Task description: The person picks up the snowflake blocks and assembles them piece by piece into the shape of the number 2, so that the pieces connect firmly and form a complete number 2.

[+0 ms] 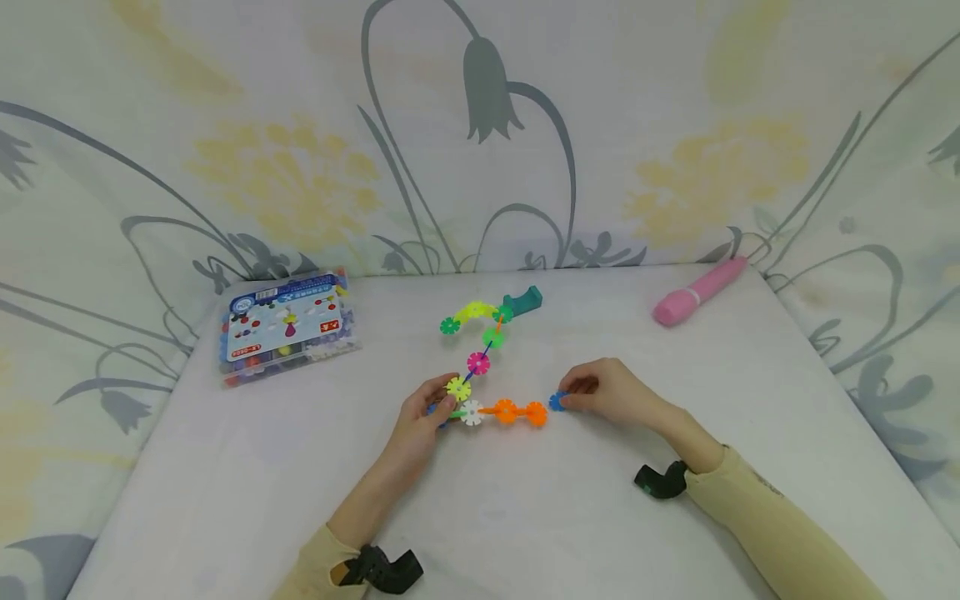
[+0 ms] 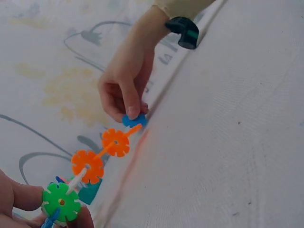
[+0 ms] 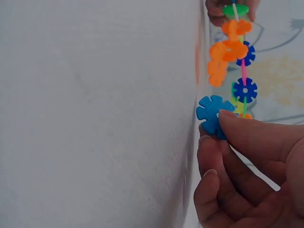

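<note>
My left hand (image 1: 420, 417) grips a bent chain of notched plastic discs and short connector sticks near its middle. In the left wrist view, a green disc (image 2: 61, 203) sits by those fingers, and two orange discs (image 2: 87, 167) lead toward the right hand. A blue notched disc (image 3: 210, 115) is pinched between thumb and fingers of my right hand (image 1: 618, 396). In the head view this blue disc is just right of the chain's orange end, with a small gap between. The chain's other end runs back past a pink disc (image 1: 478, 363) to a teal piece (image 1: 523, 301).
A clear plastic case (image 1: 288, 329) with a printed label and colourful pieces inside lies at the back left of the white table (image 1: 225, 475). A pink microphone-shaped object (image 1: 697, 292) lies at the back right. Patterned fabric (image 1: 480, 200) rises behind the table.
</note>
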Tool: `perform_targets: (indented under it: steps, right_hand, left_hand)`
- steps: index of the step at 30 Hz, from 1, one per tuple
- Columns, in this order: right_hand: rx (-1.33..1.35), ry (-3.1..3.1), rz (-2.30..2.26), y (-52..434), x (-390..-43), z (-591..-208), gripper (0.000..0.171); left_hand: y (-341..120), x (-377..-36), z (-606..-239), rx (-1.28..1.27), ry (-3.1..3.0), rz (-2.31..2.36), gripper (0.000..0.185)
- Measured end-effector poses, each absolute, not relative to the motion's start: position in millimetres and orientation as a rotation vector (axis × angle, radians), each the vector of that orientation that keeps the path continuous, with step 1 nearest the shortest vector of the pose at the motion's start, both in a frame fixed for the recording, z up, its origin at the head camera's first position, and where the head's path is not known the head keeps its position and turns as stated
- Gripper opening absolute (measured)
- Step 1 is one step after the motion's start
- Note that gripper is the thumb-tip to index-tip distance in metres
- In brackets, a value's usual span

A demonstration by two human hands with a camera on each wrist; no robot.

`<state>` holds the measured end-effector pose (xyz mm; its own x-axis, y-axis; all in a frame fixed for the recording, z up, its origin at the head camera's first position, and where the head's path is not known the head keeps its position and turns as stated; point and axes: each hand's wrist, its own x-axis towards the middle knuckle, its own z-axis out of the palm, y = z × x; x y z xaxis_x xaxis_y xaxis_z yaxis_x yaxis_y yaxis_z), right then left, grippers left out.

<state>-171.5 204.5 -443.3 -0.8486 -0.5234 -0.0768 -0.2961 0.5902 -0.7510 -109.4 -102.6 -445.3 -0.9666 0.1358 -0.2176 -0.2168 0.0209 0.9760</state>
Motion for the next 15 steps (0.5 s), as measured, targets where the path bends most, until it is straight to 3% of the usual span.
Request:
perform_targets:
  steps: [15]
  right_hand:
    - [-0.796,2.568,-1.118,202,-153,-438,0.007]
  left_hand:
    - [-98,-106,-454,-0.044,2.448,1.609,0.040]
